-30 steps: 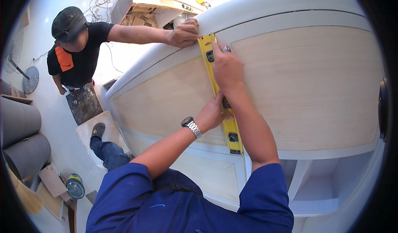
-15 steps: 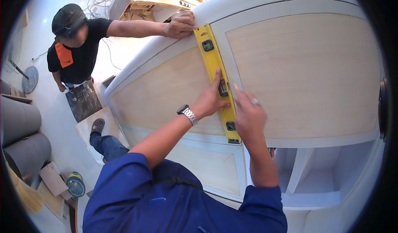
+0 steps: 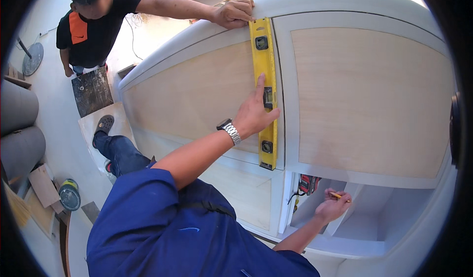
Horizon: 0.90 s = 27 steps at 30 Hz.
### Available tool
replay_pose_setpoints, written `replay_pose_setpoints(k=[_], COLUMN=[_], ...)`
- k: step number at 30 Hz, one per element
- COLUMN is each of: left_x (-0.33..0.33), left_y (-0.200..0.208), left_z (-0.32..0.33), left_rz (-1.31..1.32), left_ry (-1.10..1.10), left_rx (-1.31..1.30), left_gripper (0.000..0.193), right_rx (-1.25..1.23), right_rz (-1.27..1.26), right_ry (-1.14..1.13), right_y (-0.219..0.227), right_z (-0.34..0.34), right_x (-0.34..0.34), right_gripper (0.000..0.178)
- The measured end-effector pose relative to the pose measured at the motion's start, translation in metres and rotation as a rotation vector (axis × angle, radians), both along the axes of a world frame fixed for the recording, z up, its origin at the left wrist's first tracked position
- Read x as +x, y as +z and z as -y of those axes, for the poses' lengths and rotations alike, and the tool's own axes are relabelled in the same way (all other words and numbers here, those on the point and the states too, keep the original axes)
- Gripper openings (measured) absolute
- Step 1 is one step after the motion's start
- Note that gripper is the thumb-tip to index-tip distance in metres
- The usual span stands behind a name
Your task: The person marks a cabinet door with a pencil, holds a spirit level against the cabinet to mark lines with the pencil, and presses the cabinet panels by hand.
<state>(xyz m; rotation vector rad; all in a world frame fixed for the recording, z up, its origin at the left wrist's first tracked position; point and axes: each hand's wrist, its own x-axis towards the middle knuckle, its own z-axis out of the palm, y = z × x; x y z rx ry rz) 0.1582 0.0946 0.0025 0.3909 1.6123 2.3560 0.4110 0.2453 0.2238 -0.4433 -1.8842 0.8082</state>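
Observation:
A yellow spirit level (image 3: pixel 265 65) with several bubble vials lies along the pale frame strip between two wood-faced cabinet panels. My left hand (image 3: pixel 256 112) holds it against the cabinet front, index finger stretched along its face and thumb at the right edge. Down by the open compartments (image 3: pixel 340 186), my right hand (image 3: pixel 331 207) is closed round a yellow pencil (image 3: pixel 340 196), apart from the level. Another person's hand (image 3: pixel 234 13) rests on the cabinet's rounded white edge and touches the top end of the level.
The left panel (image 3: pixel 192 89) and right panel (image 3: pixel 369 99) flank the level. A red and black power tool (image 3: pixel 309 183) sits in a compartment. The co-worker (image 3: pixel 98 30) stands at upper left beside a stained stool (image 3: pixel 92 92). Grey rolls (image 3: pixel 19 149) and a bucket (image 3: pixel 70 195) are farther left.
My right hand has drawn back from the level's right edge, down to the compartments, with the pencil still in it. My left hand stays on the level. The view has shifted.

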Motion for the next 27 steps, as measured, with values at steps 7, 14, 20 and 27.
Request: replay_pose_setpoints(k=[7, 14, 20, 27], left_x=[0.008, 0.010, 0.004, 0.002], left_y=[-0.007, -0.124, -0.176, -0.238], left_z=[0.012, 0.024, 0.057, 0.077], left_rz=[0.075, 0.127, 0.315, 0.481], left_ry=[-0.020, 0.135, 0.229, 0.245], left_rx=[-0.038, -0.180, -0.195, -0.039], left_gripper=[0.107, 0.107, 0.102, 0.089], right_rx=[-0.044, -0.287, -0.348, -0.391], right_rz=[0.179, 0.205, 0.283, 0.252], right_ry=[-0.154, -0.195, -0.193, -0.172], right_y=[-0.034, -0.093, -0.104, -0.117], right_z=[-0.036, -0.040, -0.063, -0.044], right_x=[0.003, 0.003, 0.008, -0.003], right_gripper=[0.018, 0.011, 0.007, 0.020])
